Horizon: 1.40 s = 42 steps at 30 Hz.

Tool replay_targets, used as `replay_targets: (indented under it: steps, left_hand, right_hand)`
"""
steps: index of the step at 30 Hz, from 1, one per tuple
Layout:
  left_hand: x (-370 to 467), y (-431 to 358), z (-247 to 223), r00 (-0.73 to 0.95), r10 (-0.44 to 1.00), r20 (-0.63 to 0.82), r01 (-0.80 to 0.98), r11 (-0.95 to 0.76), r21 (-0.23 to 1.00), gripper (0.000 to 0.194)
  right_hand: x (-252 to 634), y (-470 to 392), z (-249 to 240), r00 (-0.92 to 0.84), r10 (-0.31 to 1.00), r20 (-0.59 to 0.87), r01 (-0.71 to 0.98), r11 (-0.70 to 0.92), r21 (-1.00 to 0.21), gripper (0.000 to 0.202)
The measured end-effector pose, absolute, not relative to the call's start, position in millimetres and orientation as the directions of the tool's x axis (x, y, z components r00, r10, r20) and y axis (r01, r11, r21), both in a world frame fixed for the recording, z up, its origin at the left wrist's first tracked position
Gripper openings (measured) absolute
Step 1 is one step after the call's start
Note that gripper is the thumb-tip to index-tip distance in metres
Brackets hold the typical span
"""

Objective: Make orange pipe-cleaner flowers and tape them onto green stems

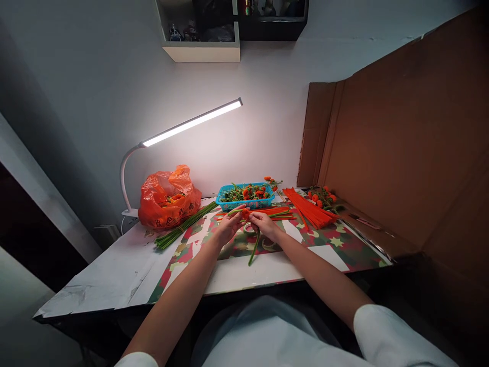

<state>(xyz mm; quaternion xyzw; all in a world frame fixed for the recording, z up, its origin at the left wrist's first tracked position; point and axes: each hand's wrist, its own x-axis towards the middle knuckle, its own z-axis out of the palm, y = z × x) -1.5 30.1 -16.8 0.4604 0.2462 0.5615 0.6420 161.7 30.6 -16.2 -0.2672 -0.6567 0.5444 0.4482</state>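
Above the middle of the table, my left hand (228,227) and my right hand (265,225) meet with fingers closed around a small orange pipe-cleaner flower (245,214). A green pipe-cleaner stem (254,250) hangs down below the right fingers. Another green length shows along the top of the left hand. The fingers partly hide the flower, and where the green pieces join it I cannot make out. Just behind the hands lie loose orange and green pipe cleaners (283,214). A pale tape roll (249,229) sits on the table beneath the hands.
A blue basket (229,206) of orange flowers stands at the back. Left are a green pipe-cleaner bundle (185,225), an orange plastic bag (168,204) and a lit lamp (191,124). Right are an orange pipe-cleaner bundle (311,210), more flowers (323,197) and a cardboard wall (401,137).
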Motion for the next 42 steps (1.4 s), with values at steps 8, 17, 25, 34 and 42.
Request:
replay_targets:
  steps: [8, 17, 25, 34, 42]
  left_hand:
    - [-2.4, 30.1, -15.4, 0.283, 0.946, 0.16, -0.474, -0.007, 0.88, 0.033]
    - [2.3, 27.2, -12.0, 0.272, 0.953, 0.131, -0.524, 0.033, 0.851, 0.025]
    - [4.3, 22.5, -9.5, 0.249, 0.963, 0.1, -0.516, 0.045, 0.855, 0.023]
    - [3.7, 25.7, -15.4, 0.229, 0.967, 0.11, -0.574, 0.043, 0.818, 0.023]
    - [3.8, 29.2, -21.4, 0.194, 0.977, 0.091, -0.554, 0.033, 0.832, 0.02]
  right_hand:
    - [161.8, 28.4, -14.1, -0.452, 0.849, 0.273, -0.232, 0.184, -0.955, 0.045]
    - [161.9, 21.5, -8.9, -0.492, 0.836, 0.245, -0.272, 0.12, -0.955, 0.036]
    - [161.9, 23.4, -12.1, -0.493, 0.836, 0.243, -0.314, 0.09, -0.945, 0.039]
    - [155.3, 36.7, -29.3, -0.482, 0.829, 0.283, -0.365, 0.103, -0.925, 0.04]
    - [152.6, 34.4, -28.8, -0.479, 0.825, 0.3, -0.367, 0.123, -0.922, 0.051]
